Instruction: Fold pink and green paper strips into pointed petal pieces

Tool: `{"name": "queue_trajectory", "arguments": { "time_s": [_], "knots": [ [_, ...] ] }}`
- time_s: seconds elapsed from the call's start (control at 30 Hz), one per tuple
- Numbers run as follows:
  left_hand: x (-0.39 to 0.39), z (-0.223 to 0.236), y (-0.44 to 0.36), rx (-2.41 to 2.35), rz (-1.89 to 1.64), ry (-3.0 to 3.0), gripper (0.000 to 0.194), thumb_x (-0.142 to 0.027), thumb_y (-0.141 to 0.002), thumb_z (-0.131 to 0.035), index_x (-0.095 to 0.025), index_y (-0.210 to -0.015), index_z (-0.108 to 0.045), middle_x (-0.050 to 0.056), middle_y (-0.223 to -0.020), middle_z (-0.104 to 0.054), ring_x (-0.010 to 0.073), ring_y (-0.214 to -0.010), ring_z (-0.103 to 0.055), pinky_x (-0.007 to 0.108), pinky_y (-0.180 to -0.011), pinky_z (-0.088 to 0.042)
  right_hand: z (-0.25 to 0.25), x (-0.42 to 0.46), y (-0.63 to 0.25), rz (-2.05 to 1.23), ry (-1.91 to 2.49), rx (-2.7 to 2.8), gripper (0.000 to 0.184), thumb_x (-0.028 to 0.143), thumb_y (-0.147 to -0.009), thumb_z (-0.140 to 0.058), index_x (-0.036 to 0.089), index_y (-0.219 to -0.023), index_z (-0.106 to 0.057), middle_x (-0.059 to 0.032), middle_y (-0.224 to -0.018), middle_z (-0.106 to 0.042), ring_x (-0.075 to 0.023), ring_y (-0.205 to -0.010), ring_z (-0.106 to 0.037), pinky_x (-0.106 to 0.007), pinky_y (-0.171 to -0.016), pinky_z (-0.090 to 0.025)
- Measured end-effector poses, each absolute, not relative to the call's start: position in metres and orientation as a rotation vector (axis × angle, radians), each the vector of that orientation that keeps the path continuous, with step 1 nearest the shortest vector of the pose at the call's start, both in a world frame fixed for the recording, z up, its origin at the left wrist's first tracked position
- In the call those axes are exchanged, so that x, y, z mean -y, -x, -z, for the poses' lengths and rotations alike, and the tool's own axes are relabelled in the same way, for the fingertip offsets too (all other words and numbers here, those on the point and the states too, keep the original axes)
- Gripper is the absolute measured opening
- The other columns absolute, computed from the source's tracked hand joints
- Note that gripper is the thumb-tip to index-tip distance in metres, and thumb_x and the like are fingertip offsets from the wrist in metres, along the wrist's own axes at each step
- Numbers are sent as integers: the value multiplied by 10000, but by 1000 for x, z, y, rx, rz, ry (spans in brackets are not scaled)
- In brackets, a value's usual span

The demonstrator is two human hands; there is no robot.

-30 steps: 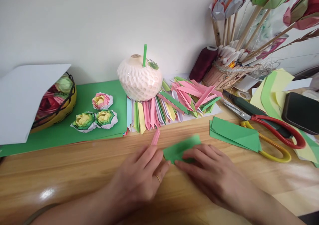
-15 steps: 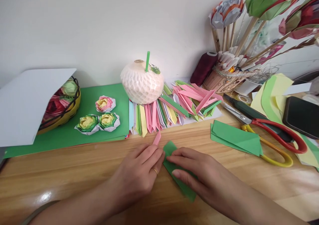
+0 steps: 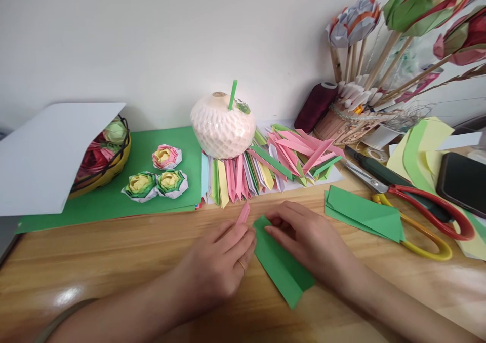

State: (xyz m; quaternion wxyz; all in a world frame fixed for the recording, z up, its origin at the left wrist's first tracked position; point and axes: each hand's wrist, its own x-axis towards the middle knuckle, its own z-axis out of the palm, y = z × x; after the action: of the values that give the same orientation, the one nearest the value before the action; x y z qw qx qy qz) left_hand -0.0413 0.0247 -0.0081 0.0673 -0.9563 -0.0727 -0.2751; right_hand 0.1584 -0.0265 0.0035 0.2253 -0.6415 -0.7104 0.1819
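My left hand [image 3: 224, 254] is closed, with a small pink folded paper strip [image 3: 243, 213] sticking out past its fingers. Those fingertips also rest against the left edge of a green paper rectangle [image 3: 279, 262] on the table. The green paper lies slanted, with a crease along its length and its right side raised. At its upper right edge, my right hand [image 3: 306, 234] has thumb and curled fingers pinched on the paper. Part of that edge is hidden under the hand. To the right sits a small stack of green paper rectangles [image 3: 362, 214].
Behind are folded paper strips [image 3: 299, 153], a white textured container [image 3: 223, 125] with a green straw, and paper lotus flowers [image 3: 167, 156] on green sheets. Red-handled scissors [image 3: 433, 201], a phone [image 3: 463, 183] and a pot of paper flowers [image 3: 337, 125] stand right. A basket [image 3: 123, 155] is left.
The green paper has turned from lying crosswise to slanting toward me, and its crease now shows. My right hand has moved up to its upper right edge. My left hand still holds the pink strip.
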Motion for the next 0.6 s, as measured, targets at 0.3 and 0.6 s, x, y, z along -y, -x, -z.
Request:
{"name": "queue_trajectory", "arguments": {
  "time_s": [0.3, 0.6],
  "knots": [
    [-37, 4, 40, 245, 932, 2970, 269, -74, -945, -427, -82, -896, -692, 55, -924, -719, 214, -884, -643, 370, -790, -548, 4, 32, -157, -373, 1621, 2013, 100, 124, -867, -529, 177, -835, -607, -30, -773, -626, -160, -704, -586, -258, -597, -469],
    [-39, 11, 40, 337, 985, 3047, 141, -92, -915, -526, -73, -946, -662, 45, -953, -716, 220, -1049, -617, 357, -883, -541, 4, 34, -166, -72, 1300, 2334, 287, 153, -976, -340, 123, -984, -625, -77, -842, -649, -170, -759, -576, -287, -630, -502]
  ]
}}
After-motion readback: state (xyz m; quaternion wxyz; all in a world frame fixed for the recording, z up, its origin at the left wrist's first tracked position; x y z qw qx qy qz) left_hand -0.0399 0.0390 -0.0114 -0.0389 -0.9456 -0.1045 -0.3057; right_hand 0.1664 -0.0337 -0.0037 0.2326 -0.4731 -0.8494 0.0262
